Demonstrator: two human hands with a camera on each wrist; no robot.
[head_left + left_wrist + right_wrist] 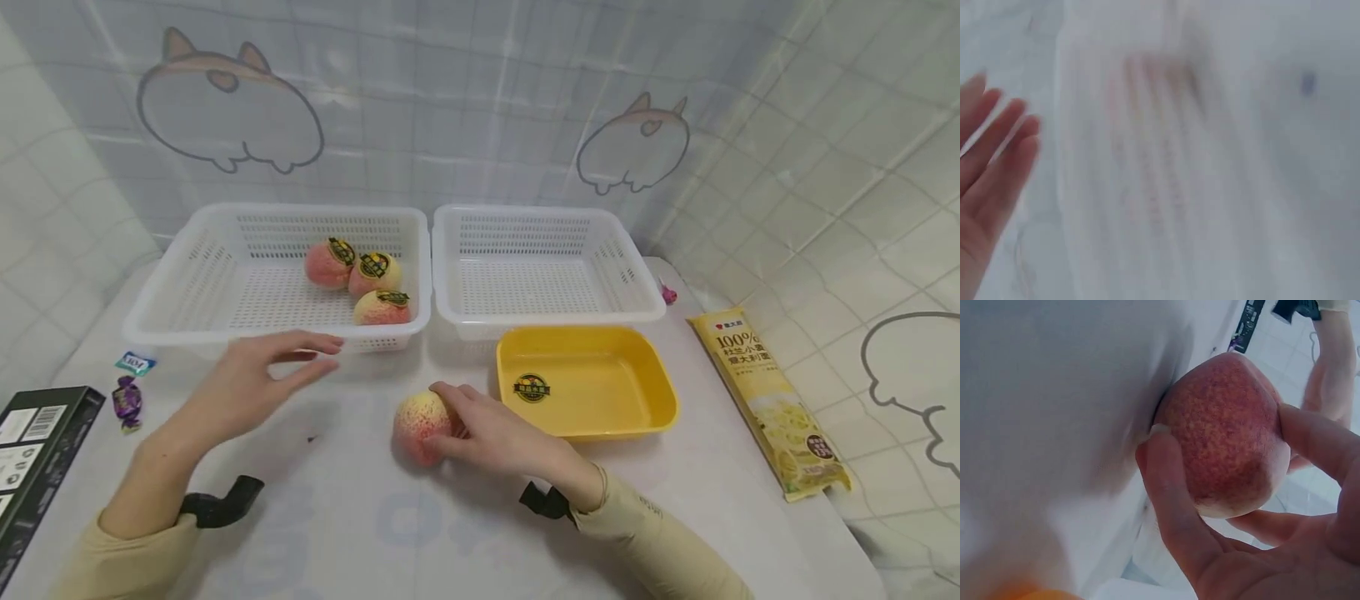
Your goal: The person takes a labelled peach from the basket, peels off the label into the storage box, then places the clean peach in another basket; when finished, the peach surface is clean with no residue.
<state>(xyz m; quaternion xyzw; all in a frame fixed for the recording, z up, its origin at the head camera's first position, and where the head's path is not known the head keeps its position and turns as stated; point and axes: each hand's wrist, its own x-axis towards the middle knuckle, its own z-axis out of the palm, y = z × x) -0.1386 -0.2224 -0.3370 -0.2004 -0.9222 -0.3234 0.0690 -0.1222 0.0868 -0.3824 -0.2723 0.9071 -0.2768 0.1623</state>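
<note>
On the table in front of the baskets, my right hand grips a red-and-yellow peach. In the right wrist view the thumb and fingers curl round the peach from both sides. My left hand hangs in front of the left white basket, holding nothing. Its fingers look loosely extended in the left wrist view, where the scene is blurred. Several peaches lie in that basket's right part, among them one peach by the front wall; dark labels show on them.
Right of it stands a second white basket. A yellow tray with a dark label sits before it. A pasta packet lies far right. Wrapped candy, a small blue packet and a black box lie left.
</note>
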